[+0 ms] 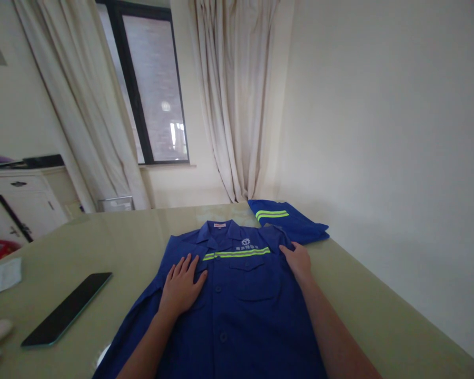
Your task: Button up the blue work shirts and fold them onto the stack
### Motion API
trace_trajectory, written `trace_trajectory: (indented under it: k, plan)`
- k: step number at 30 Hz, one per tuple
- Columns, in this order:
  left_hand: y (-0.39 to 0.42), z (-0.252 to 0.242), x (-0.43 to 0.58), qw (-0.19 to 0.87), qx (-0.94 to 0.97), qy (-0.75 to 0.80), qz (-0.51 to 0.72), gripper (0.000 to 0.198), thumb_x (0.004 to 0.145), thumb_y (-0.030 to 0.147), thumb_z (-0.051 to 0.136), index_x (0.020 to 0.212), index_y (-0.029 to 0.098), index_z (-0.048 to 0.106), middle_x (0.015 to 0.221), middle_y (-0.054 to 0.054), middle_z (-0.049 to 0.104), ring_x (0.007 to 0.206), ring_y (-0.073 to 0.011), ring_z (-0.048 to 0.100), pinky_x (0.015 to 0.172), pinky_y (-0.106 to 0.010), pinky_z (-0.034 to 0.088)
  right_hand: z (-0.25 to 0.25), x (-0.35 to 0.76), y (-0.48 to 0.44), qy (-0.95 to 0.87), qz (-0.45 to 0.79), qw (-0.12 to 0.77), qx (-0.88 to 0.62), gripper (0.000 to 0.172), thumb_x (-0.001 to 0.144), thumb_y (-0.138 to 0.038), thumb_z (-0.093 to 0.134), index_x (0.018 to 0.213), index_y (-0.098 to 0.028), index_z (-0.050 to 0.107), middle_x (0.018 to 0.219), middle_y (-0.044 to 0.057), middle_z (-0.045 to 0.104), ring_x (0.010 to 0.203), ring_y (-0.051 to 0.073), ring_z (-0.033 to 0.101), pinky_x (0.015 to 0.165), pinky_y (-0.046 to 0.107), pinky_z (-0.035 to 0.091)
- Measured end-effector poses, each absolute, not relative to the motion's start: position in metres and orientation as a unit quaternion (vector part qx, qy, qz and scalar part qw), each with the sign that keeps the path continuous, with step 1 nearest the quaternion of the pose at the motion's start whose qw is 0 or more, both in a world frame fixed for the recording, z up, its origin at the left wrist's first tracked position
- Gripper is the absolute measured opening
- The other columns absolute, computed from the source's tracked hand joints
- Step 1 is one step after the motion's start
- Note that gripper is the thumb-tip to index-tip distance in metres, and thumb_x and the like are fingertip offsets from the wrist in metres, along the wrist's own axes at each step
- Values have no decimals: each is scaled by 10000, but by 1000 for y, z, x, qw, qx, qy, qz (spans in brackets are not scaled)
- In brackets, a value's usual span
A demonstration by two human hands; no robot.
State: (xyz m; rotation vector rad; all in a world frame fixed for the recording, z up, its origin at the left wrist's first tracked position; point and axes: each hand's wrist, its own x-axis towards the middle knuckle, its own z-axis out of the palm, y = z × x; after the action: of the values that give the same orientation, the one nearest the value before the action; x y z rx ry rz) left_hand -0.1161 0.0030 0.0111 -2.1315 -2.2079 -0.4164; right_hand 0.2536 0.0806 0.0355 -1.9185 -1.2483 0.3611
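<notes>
Head view: folded blue garment [300, 223] right there by far shoulder of blue work shirt [245, 310]; tablet [67, 310] off left, paper sheet [2, 279] further left. Shirt lies front-up on surface [134, 237], collar [220, 234] pointing away, long axis running away from camera. Left hand [181, 287] flat on chest, fingers apart; right hand [298, 261] at shoulder edge, cannot tell whether fingers clamp.

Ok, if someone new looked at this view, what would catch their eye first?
Probably the blue jacket spread on the table, with a bright yellow-green stripe across its chest. The left hand lies spread on its front, the right hand at its right-side edge. Beyond them, at far right, lies another blue garment.
</notes>
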Motion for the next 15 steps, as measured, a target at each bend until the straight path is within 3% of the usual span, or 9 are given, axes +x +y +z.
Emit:
trace_trajectory:
  k: [2,5,10,13,15]
  plan:
    - [3,12,-116,23,-688,-713,-129,685,975,609,380,1535,220,442,1624,-95,388,1510,-304,330,1234,-500,229,40,243,81,-529,129,455,-704,445,850,-490,590,1084,-139,732,1044,157,759,995,315,686,885,393,511]
    - [2,13,-115,35,-690,-713,-120,668,982,591,386,1535,220,442,1622,-91,393,1506,-298,339,1232,-498,239,53,217,72,-637,72,509,-575,412,901,-475,547,1094,-158,726,1089,137,746,1028,287,669,943,397,503]
    - [-2,14,-111,44,-693,-709,-124,645,993,572,385,1527,217,454,1615,-87,408,1502,-291,347,1235,-496,242,69,184,48,-757,74,418,-497,394,1020,-459,438,1041,-218,750,1080,97,747,1037,246,673,980,381,488]
    - [-3,14,-109,42,-694,-707,-133,646,993,567,389,1522,203,462,1610,-96,414,1501,-300,348,1234,-508,242,62,177,43,-754,35,396,-523,458,1052,-456,363,1223,-198,701,1266,111,699,1212,248,607,1088,391,420]
    - [-2,14,-109,42,-692,-706,-145,641,996,559,387,1516,194,470,1602,-107,426,1496,-306,356,1232,-517,243,49,175,45,-776,19,326,-540,508,1043,-485,383,1399,-192,598,1466,114,574,1368,261,495,1162,416,343]
